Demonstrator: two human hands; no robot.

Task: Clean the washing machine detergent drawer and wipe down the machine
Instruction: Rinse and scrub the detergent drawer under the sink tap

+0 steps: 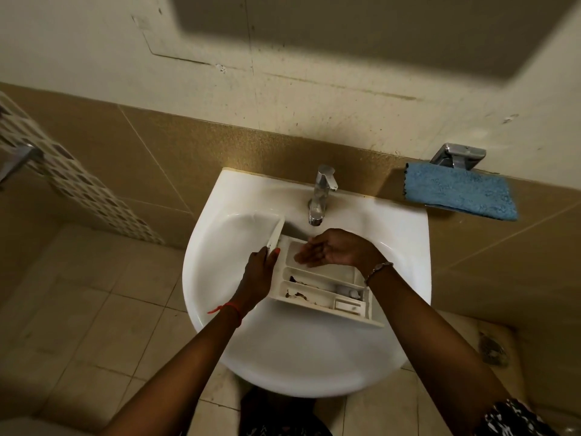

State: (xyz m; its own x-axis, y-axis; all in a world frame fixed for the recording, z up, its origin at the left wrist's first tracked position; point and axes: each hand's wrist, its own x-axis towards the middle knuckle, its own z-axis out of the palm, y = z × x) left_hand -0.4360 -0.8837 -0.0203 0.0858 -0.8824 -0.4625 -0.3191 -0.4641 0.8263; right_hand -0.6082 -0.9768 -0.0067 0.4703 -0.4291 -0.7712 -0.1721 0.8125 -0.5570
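Since it is a thin moulded white plastic piece, the detergent drawer (pixel 320 284) is judged light, stiff and somewhat brittle at the dividers, and likely slippery once wetted or soapy. It is seen lying across the basin of the sink (pixel 283 357), just below the faucet (pixel 320 193), with its front panel (pixel 276 234) at the upper left. The panel is judged the best hold, being the thickest edge; the outer side walls would also serve, while the thin inner partitions are better left alone. The panel's near end is gripped by the left hand (pixel 259 265), thumb and fingers wrapped round it. The right hand (pixel 330 248) is held flat with fingers straight and together over the far compartment; whether the plastic is actually touched cannot be told. Brown residue (pixel 295 294) is noted in the two nearer compartments. A blue cloth (pixel 459 191) is draped on a metal holder at the wall, well apart to the right. Running water cannot be made out under the spout. The drawer's underside and the part under the right hand are hidden, the small insert at its right end is too blurred to identify, and the washing machine is not in view.
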